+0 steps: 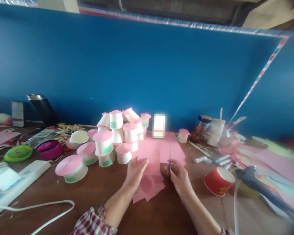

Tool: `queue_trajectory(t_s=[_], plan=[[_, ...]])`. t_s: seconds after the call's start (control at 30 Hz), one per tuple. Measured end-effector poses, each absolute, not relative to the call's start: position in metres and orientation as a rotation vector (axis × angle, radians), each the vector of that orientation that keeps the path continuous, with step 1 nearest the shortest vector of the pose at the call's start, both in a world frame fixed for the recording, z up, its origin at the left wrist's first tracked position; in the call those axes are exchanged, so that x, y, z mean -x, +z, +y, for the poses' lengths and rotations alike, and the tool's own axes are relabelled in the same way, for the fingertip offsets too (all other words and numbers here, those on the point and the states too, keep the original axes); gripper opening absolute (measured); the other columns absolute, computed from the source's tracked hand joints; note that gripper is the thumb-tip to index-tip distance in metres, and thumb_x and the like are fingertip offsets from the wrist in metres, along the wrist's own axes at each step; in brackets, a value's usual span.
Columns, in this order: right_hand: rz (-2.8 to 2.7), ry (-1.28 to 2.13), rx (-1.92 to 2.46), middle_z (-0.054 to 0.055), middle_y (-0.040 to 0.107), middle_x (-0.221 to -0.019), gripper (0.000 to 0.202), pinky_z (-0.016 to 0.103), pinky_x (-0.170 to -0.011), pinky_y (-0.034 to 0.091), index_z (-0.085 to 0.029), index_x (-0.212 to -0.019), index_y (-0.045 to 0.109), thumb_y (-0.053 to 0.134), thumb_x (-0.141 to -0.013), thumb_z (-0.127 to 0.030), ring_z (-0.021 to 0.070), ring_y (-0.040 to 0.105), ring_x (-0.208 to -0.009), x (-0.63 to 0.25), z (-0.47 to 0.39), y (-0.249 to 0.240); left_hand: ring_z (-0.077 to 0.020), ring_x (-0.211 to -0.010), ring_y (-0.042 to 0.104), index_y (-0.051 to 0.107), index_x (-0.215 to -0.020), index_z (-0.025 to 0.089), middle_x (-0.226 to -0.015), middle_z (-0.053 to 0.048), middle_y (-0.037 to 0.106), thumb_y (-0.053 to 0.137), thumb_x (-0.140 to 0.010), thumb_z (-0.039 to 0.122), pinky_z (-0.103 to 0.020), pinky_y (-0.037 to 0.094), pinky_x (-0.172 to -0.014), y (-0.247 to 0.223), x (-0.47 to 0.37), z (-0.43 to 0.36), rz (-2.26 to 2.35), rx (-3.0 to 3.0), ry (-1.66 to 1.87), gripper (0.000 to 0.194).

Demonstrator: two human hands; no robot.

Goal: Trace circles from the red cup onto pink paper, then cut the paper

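My left hand [136,173] is closed on the left edge of a sheet of pink paper [148,150], thumb on top. My right hand [180,179] is closed around dark scissors [169,171], whose blades point away from me along a line in the pink paper. More pink sheets [149,187] lie loosely beneath and nearer to me. Left of my left hand stand white paper cups [104,147] turned upside down, with pink paper discs on top, several of them stacked. Blur hides the finer finger detail.
A red paper cup [218,182] lies tilted at right, near a dark-handled tool [250,174] with a cable. Behind are a lidded jar [201,128] and a glowing, pixelated upright object [159,125]. A white power strip [31,176] and cable lie left. A blue partition [147,71] closes the back.
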State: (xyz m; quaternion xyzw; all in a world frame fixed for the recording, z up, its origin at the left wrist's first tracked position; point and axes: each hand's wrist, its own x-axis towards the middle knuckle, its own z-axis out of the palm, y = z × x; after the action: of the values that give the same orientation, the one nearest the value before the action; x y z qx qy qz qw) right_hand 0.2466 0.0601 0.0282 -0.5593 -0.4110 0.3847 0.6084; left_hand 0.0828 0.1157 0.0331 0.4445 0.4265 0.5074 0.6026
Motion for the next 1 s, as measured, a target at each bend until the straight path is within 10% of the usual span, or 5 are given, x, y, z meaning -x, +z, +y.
queue_trajectory(t_s=[1.0], plan=[[-1.265,1.254,1.254,0.003,0.062,-0.072,0.056,0.026,-0.059,0.044,-0.011,-0.113,0.063,0.069,-0.076,-0.051,0.0131,0.051,-0.061,-0.239,0.050,0.033,-0.0142,-0.057,0.060,0.066,-0.080,0.013,-0.062,-0.001,0.065,0.078,-0.062,0.037,-0.025,0.047,-0.055,0.043,-0.075,0.125,0.932,-0.796,1.186,0.032]])
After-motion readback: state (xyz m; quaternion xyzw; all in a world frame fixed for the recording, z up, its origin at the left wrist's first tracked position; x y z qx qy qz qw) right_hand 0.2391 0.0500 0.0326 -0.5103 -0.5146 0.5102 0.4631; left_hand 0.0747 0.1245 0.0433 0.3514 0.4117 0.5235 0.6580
